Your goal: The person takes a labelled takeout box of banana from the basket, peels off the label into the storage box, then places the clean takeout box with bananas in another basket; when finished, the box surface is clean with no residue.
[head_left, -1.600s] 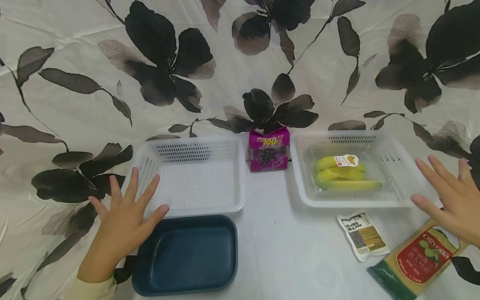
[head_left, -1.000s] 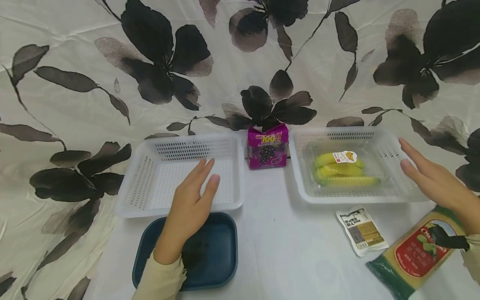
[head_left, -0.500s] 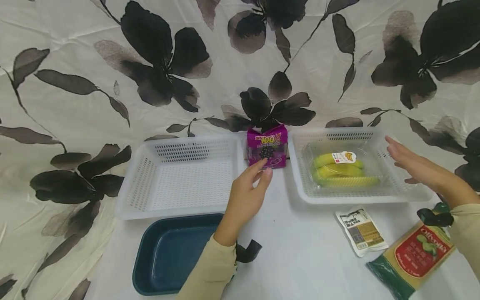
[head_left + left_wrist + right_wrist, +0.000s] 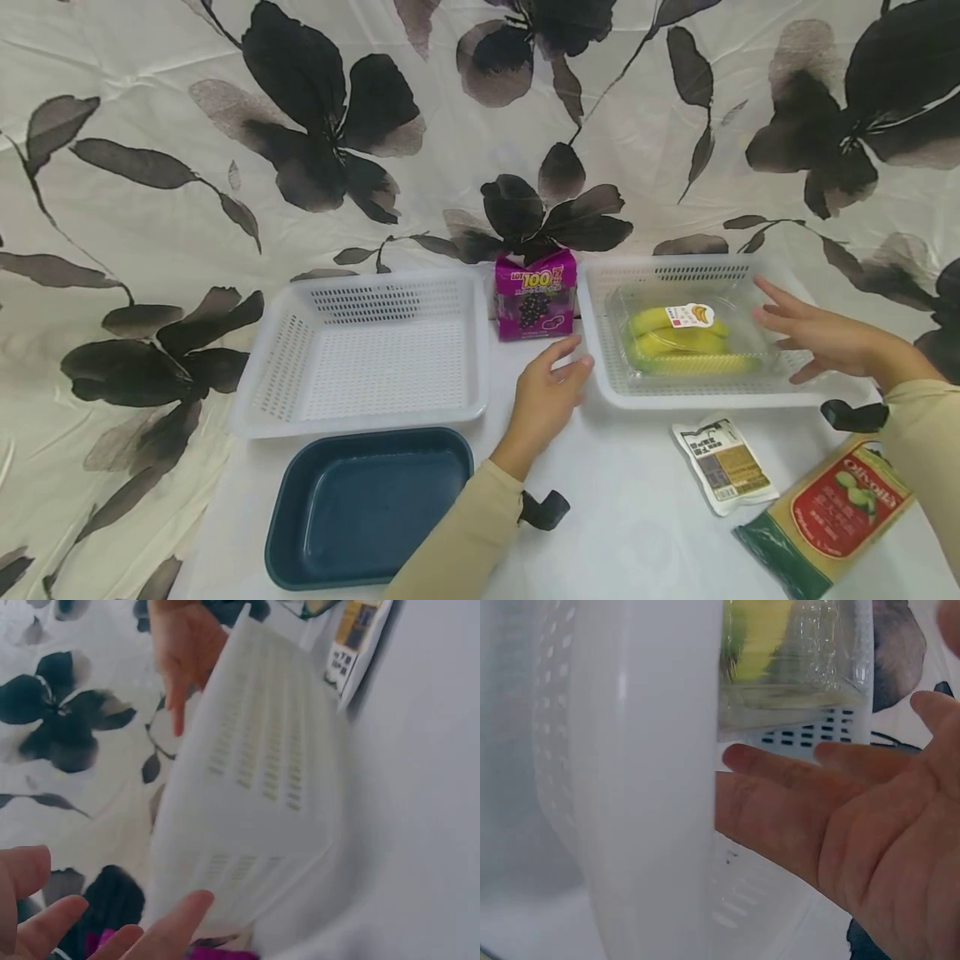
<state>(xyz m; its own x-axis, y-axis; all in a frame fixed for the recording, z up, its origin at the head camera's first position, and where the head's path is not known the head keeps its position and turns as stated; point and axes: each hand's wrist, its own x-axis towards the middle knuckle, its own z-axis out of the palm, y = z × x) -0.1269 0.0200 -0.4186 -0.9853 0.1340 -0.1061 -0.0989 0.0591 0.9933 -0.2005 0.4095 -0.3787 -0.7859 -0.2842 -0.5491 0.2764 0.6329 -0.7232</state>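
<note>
In the head view my left hand (image 4: 542,402) hovers beside the left wall of the right white basket (image 4: 697,402), its fingers relaxed and slightly bent, holding nothing. The basket holds a clear plastic box of bananas (image 4: 678,343) with a sticker on top. My right hand (image 4: 836,340) reaches over the basket's right end, fingers spread, close to the box. In the right wrist view its fingers (image 4: 780,769) lie inside the basket, near the box's end; contact cannot be told. A purple grape candy bag (image 4: 536,298) stands just beyond my left hand.
Left of the candy bag lies another white basket (image 4: 375,367), with a dark blue tray (image 4: 367,508) in front. A white pouch (image 4: 726,467) and an Olivoila packet (image 4: 832,508) lie before the right basket. A floral cloth (image 4: 450,167) rises behind.
My left hand has swept right from the left basket, past the blue tray, to the right basket's left side. My right hand has moved left over that basket's right end, toward the box.
</note>
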